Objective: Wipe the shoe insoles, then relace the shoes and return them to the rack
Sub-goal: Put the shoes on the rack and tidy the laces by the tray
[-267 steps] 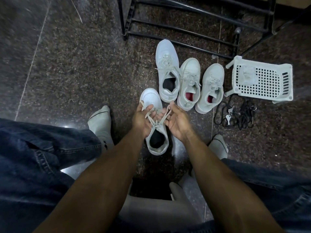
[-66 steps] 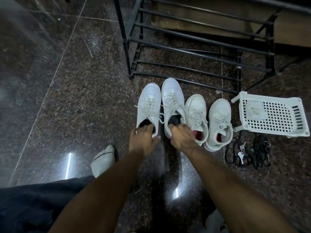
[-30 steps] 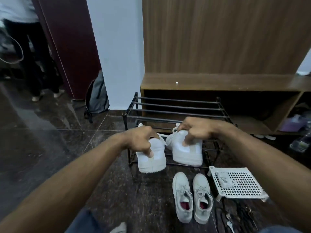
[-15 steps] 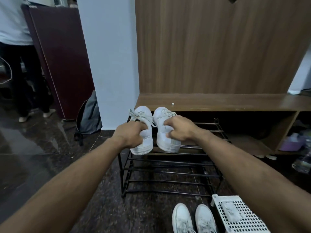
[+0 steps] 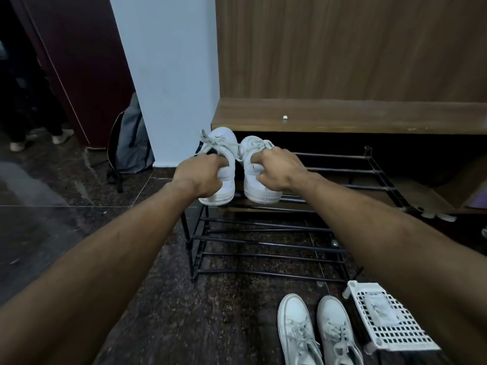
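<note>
Placement of the first pair on the black metal-bar shoe rack (image 5: 342, 169). My left hand (image 5: 199, 177) is closed around the heel of the left white lace-up sneaker (image 5: 220, 164), and my right hand (image 5: 276, 171) is closed around the heel of the right white lace-up sneaker (image 5: 257, 180). Both shoes point toes away from me and stand side by side at the left end of the rack's top tier, their soles at or touching the near bars; whether their full weight is down I cannot tell. Half a second ago the same pair was held slightly higher, over the tier's near edge, and two seconds ago it stood on the dark speckled stone floor (image 5: 79, 233) with the others. The laces appear tied, so this pair looks finished bar the release. A second pair of white laced sneakers (image 5: 316, 333) waits on the floor at near right, just beside the white perforated plastic basket (image 5: 384, 320). Judged from this, roughly half the returning is done: I should let go once the soles sit flat across the bars, then fetch the floor pair.
</note>
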`<state>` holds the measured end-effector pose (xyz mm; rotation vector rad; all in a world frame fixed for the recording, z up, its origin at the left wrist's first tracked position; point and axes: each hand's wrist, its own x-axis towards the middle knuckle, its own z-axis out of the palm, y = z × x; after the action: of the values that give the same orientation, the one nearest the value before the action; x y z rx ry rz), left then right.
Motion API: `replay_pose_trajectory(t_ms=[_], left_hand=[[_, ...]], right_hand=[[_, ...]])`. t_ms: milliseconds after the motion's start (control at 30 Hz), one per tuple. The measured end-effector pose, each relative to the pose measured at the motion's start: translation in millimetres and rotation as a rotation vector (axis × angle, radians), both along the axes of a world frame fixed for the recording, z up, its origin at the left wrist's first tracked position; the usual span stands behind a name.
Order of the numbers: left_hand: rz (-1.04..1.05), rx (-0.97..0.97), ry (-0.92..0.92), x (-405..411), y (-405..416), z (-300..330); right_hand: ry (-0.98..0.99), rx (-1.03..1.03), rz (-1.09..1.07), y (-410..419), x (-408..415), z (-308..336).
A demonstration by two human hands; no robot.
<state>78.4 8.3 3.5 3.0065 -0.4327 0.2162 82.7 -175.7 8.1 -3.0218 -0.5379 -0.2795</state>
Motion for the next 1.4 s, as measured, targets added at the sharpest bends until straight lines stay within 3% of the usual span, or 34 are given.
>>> replay_pose_trajectory(t_ms=[233, 467, 600, 767, 833, 933, 1067, 1167, 1267, 1400], left_hand=[[-0.019, -0.024, 0.014, 10, -3, -13], [-0.026, -0.125, 0.058, 14, -5, -13], [-0.035, -0.128, -0.085, 2, -7, -22], [-0.071, -0.209, -0.495, -38, -12, -49], [-0.118, -0.287, -0.560, -63, -23, -75], [-0.223, -0.355, -0.394, -106, -47, -132], [-0.239, -0.291, 0.206, -164, -82, -220], [-0.245, -0.191, 0.501, -205, -105, -273], [-0.291, -0.053, 0.672, -232, -125, -309], [-0.322, 0.178, 0.667, -236, -147, -331]], right_hand=[[-0.030, 0.073, -0.028, 7, 12, -14], [0.071, 0.227, -0.081, 12, 17, -25], [-0.006, 0.149, -0.058, 8, 2, -28], [-0.316, 0.434, -0.053, -7, -47, -62], [-0.362, 0.509, -0.112, -21, -75, -94], [-0.133, 0.475, -0.191, -47, -121, -157], [0.350, 0.300, -0.359, -85, -191, -239], [0.550, 0.127, -0.464, -109, -237, -284], [0.654, 0.069, -0.559, -118, -263, -314], [0.639, 0.107, -0.660, -122, -264, -342]])
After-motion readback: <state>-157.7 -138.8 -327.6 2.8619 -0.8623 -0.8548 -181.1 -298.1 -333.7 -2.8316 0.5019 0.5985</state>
